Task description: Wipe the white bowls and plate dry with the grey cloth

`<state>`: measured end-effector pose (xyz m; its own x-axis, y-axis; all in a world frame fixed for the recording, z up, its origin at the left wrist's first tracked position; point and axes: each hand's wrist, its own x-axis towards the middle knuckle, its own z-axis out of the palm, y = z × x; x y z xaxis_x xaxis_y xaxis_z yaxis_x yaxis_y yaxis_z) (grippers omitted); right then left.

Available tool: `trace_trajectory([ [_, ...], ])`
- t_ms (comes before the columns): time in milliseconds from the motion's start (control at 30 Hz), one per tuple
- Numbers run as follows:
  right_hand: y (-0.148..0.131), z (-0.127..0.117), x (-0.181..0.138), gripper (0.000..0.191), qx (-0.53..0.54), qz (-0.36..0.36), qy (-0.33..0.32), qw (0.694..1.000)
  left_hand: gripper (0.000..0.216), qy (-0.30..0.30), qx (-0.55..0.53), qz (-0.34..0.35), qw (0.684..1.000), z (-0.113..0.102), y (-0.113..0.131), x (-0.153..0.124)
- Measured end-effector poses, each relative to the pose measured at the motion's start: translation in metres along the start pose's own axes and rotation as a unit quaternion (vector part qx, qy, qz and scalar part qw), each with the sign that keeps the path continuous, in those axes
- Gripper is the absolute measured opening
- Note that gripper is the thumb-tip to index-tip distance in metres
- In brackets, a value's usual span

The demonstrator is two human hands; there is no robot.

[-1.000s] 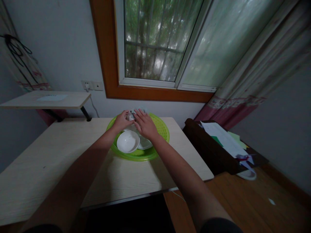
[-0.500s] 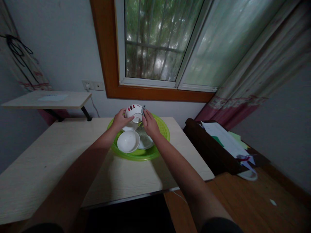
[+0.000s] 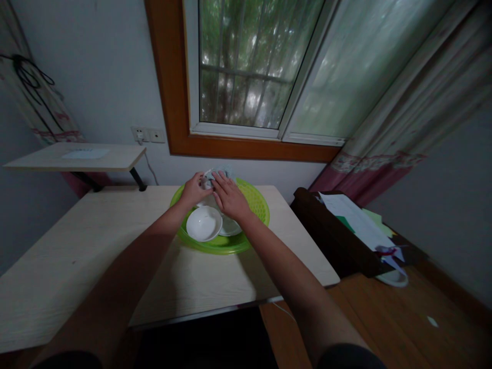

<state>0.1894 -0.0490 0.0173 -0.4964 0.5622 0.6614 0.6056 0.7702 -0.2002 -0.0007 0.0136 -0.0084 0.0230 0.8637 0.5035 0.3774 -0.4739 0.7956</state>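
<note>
My left hand (image 3: 193,190) grips the side of a small white bowl (image 3: 206,181) above the back of a green plastic basket (image 3: 258,201). With fingers laid across it, my right hand (image 3: 231,197) presses a pale grey-blue cloth (image 3: 223,170) onto the bowl, which is mostly covered. A white bowl (image 3: 204,224) sits upright at the front left of the basket. Beside it a shallow dish (image 3: 230,227) shows partly below my right wrist. Another white bowl (image 3: 207,201) lies behind, largely hidden by my hands.
The basket stands on a pale wooden desk (image 3: 207,282) against the wall under a window (image 3: 261,66). A raised shelf (image 3: 77,156) with paper on it is at the left. To the right, a dark brown cabinet (image 3: 326,233) holds papers (image 3: 353,215).
My right hand has moved left and over the held bowl, spreading the cloth across its patterned outside. The bowl's red print is now covered. My left hand keeps its grip.
</note>
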Motion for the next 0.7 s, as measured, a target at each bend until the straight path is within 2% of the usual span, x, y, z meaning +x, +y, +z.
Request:
trace_trajectory([
  [100, 0.005, 0.002, -0.001, 0.052, 0.017, 0.036, 0.035, 0.999, 0.067, 0.005, -0.021, 0.0, 1.0, 0.0, -0.002, 0.001],
  [233, 0.021, 0.007, -0.004, 0.057, 0.058, 0.143, 0.087, 0.984, 0.068, 0.037, -0.029, -0.025, 0.999, -0.002, -0.001, 0.003],
  [367, 0.037, 0.012, -0.008, 0.058, 0.1, 0.202, 0.095, 0.97, 0.064, 0.04, -0.041, -0.042, 0.997, -0.005, 0.0, 0.004],
  [533, 0.035, 0.011, -0.008, 0.057, 0.08, 0.183, 0.097, 0.975, 0.068, 0.01, -0.013, -0.021, 1.0, -0.002, 0.001, 0.001],
  [700, 0.014, 0.002, -0.005, 0.053, 0.013, 0.059, 0.051, 0.997, 0.068, -0.025, 0.044, 0.029, 0.998, 0.0, 0.008, -0.004],
])
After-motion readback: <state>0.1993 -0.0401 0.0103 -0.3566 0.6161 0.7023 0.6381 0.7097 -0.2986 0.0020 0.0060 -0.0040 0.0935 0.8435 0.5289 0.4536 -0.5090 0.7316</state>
